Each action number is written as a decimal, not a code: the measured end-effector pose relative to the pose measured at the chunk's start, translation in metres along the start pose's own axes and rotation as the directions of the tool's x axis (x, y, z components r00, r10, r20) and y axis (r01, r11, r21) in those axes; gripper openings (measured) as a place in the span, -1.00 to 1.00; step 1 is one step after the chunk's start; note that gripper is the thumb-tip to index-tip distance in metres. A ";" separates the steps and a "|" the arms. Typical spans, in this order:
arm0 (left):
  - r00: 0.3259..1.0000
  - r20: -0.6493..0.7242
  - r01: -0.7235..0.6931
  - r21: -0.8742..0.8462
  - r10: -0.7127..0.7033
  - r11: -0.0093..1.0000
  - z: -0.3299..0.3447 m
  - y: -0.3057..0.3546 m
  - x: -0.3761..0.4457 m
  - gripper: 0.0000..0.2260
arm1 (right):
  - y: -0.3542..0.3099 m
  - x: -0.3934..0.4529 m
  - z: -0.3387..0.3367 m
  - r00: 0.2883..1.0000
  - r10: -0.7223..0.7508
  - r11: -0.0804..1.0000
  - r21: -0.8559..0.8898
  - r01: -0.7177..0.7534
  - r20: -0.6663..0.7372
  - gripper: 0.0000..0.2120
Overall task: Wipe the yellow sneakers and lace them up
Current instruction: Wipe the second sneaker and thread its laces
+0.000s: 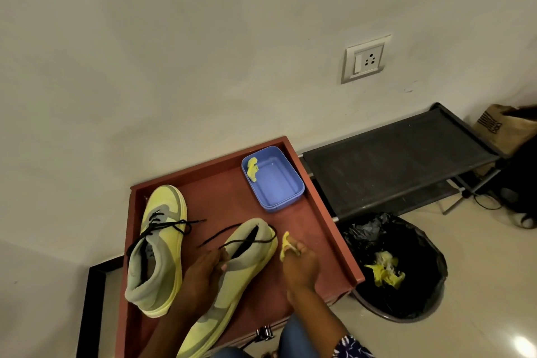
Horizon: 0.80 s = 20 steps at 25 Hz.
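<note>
Yellow-and-grey suede sneaker [232, 279], tipped on its side near the front of the red-brown wooden tabletop [319, 229] with its pale rubber sole turned toward the right: wiping still the step in hand, lacing yet to come. Right-hand fingers [293, 250] pinched round a small crumpled yellow wipe [285, 244], pressed just beside the sole edge at the shoe's far end; left-hand fingers [219, 259] curled over the collar by the loose black lace [232, 237], clamping the shoe steady. Best done in short strokes along the sole rim, working from the far end back toward the body, with the left hand [200, 279] rolling the shoe a little to bring each fresh stretch up. Worth folding the wipe to a clean face once it looks soiled, probably swapping it for the spare yellow wipe [252, 169] lying in the shallow blue plastic tub [279, 183] at the far right corner. Lighter pressure likely wiser on the grey suede panels than on the rubber. Lace ends better kept clear of the damp patch. Second yellow-and-grey sneaker [158, 250] standing upright to the left, half laced. Black-lined waste bin [406, 293] on the floor just right of the tabletop, used yellow wipes inside, handy for the spent one.
</note>
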<state>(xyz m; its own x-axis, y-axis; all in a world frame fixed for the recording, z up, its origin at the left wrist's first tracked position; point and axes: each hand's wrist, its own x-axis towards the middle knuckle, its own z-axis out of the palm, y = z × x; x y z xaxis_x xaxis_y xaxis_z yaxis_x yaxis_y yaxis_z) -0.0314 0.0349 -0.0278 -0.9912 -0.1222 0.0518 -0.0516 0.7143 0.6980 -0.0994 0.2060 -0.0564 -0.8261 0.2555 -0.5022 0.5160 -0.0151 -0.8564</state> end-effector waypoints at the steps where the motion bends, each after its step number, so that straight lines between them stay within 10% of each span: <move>1: 0.999 0.027 -0.035 0.014 0.034 0.999 0.001 -0.001 -0.004 -0.84 | -0.005 0.005 -0.004 0.999 -0.011 1.000 0.007 0.012 -0.043 -0.75; 10: 0.879 0.056 -0.468 0.291 0.473 0.835 0.014 0.025 -0.023 -0.83 | -0.033 0.013 0.001 0.951 -0.102 0.985 -0.102 0.137 0.291 -0.73; 17: 0.999 -0.035 0.031 0.374 -0.020 0.927 0.035 0.038 0.026 -0.50 | 0.002 -0.018 -0.002 0.955 -0.115 0.966 -0.194 0.171 0.272 -0.73; 20: 0.998 -0.057 0.041 0.298 -0.025 0.954 0.039 0.040 0.035 -0.46 | 0.005 -0.027 0.004 0.974 -0.063 0.990 -0.112 0.089 0.218 -0.73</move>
<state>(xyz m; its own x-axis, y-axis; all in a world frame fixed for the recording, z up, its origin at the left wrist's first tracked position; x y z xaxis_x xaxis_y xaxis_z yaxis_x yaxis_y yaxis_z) -0.0730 0.0860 -0.0263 -0.9809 -0.1793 0.0750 -0.1264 0.8816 0.4549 -0.0755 0.1955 -0.0481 -0.8864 0.0388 -0.4614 0.4626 0.1157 -0.8790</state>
